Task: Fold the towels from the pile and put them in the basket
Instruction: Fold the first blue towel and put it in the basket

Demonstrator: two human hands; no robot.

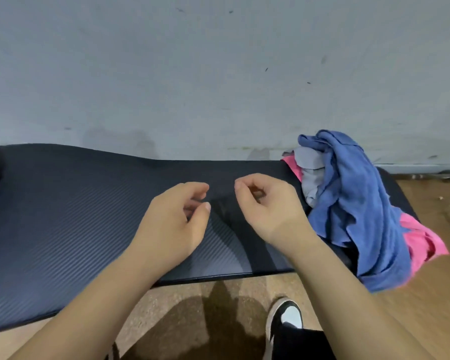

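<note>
— What fills most of the view?

— A pale grey-blue painted wall [218,74], scuffed with small dark marks. Below it a long dark ribbed foam mat [63,216] runs from the left edge to the right, lying on a tan cork-like floor [426,294].

— And the towels?

— They sit in a crumpled pile of cloth towels [348,216] on the right end of the mat, up against the wall. A large blue terry towel [353,183] is draped over the top and hangs down past the mat's near edge onto the floor. A light grey towel [311,175] is bunched under it on the left side, and a bright pink towel [421,242] shows underneath at the back and at the right.

— The hands?

— Both are over the middle of the mat, close together but not touching. The left hand [177,222] has loosely curled fingers, a gap between thumb and forefinger, nothing in it. The right hand [268,206] is curled much the same, also holding nothing, just beside the pile without touching it.

— Anything smaller?

— A black-and-white sneaker [286,318] on the floor at the bottom, below the right forearm.
</note>
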